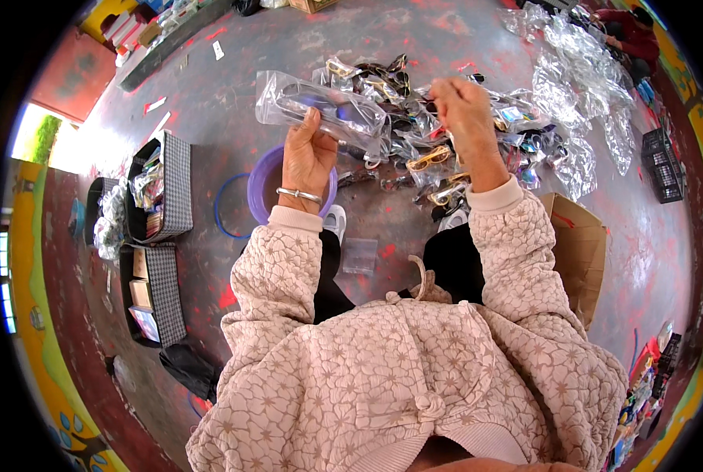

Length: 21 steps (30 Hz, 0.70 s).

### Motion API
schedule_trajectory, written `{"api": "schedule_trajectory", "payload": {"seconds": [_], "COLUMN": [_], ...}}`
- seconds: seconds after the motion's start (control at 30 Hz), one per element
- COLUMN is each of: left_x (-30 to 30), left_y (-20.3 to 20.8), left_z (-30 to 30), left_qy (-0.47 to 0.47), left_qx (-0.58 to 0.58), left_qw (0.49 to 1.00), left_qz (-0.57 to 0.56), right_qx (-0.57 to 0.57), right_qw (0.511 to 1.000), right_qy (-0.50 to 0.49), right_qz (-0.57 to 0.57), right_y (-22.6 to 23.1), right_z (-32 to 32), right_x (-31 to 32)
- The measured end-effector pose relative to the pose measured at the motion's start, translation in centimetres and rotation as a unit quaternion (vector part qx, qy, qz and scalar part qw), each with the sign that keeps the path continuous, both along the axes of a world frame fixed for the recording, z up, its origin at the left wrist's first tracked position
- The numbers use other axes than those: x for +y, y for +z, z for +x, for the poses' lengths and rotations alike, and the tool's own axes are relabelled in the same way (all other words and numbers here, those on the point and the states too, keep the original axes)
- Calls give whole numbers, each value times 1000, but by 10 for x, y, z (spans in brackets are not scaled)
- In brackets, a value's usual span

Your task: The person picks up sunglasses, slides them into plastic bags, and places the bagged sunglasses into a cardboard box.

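Observation:
My left hand (308, 157) grips a clear plastic bag with dark-lensed sunglasses (320, 106) inside, thumb on top. My right hand (465, 114) is raised to the right of the bag, apart from it, above a heap of sunglasses in clear wrappers (414, 130). Its fingers are bent together; whatever they pinch, if anything, is too small to make out. A yellow-framed pair of sunglasses (430, 159) lies in the heap below the right hand. Partly behind my left wrist stands a purple plastic basin (255, 193).
Two checkered fabric bins (177, 185) with packets and boxes stand at left. An open cardboard box (591, 252) sits beside my right arm. Crumpled clear plastic (576, 86) and a black crate (664, 165) lie to the right. Another person (638, 39) crouches at far right.

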<state>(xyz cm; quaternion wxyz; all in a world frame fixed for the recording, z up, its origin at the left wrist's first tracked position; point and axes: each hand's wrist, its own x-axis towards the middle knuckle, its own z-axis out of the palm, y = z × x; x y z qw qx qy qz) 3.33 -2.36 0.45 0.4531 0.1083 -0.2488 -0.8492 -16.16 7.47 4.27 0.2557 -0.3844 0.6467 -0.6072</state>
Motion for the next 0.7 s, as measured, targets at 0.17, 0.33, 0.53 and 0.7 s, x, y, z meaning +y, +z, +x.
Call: {"api": "schedule_trajectory", "payload": {"seconds": [0.17,0.33,0.53,0.7], "left_x": [0,1,4,5], "left_y": [-9,-8,-8,-10], "left_z": [-6,-7,-8,-12], "left_qy": [11,31,11,29], "left_qx": [-52,-92,-40,-23], "left_qw": [999,995,999,998], "left_qz": [-4,-38,7,45], "right_qx": [10,242,-256,-426], "right_qw": [996,967,953,892], "right_qy": [56,65,161,150], "right_qz": [67,-35,22,-13], "right_y": [-1,-20,-15,-22], "right_z": [27,33,26,26], "right_x": [-2,-8,-7,-8]}}
